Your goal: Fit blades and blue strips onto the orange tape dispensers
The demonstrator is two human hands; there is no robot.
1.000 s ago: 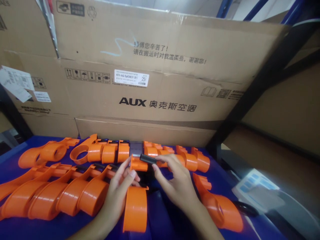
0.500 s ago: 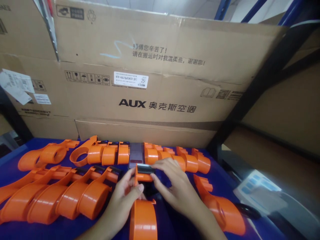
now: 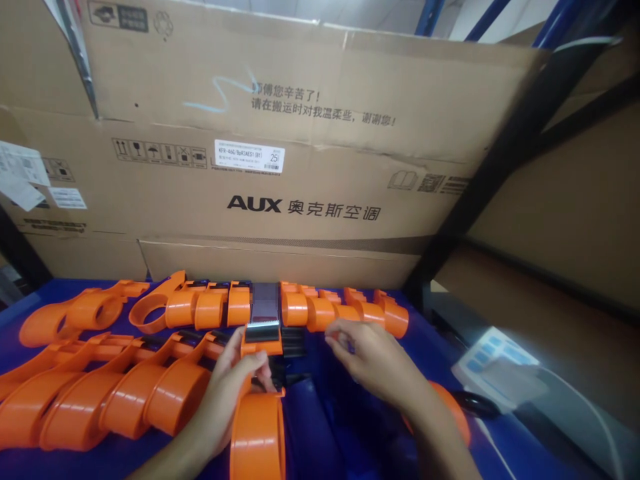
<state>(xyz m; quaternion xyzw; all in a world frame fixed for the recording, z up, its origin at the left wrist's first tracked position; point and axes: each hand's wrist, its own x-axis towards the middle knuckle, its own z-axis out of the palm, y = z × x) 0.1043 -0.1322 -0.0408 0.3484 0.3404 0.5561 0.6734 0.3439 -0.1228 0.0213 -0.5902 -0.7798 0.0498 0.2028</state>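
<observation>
My left hand [image 3: 231,383] is closed around the neck of an orange tape dispenser [image 3: 257,430], which stands upright in front of me. At its head a black strip [image 3: 263,333] with a toothed metal blade lies across the orange end. My right hand [image 3: 373,363] is away to the right, over the blue surface. Its thumb and fingers are curled together; whatever they may hold is hidden. Several loose black pieces [image 3: 293,343] lie just right of the dispenser's head. Behind that head is a dark, flat, phone-like object [image 3: 265,300].
Several orange tape dispensers [image 3: 175,393] line the left, with a back row [image 3: 370,312] reaching right. Behind stands a large cardboard box [image 3: 310,160]. A black rack post [image 3: 470,180], a white-and-blue packet [image 3: 495,360] and a cable are at right on the blue surface [image 3: 320,433].
My right hand has let go of the dispenser's head and moved right, fingers curling in. My left hand has tipped the dispenser so its black strip faces me more. The view has shifted slightly.
</observation>
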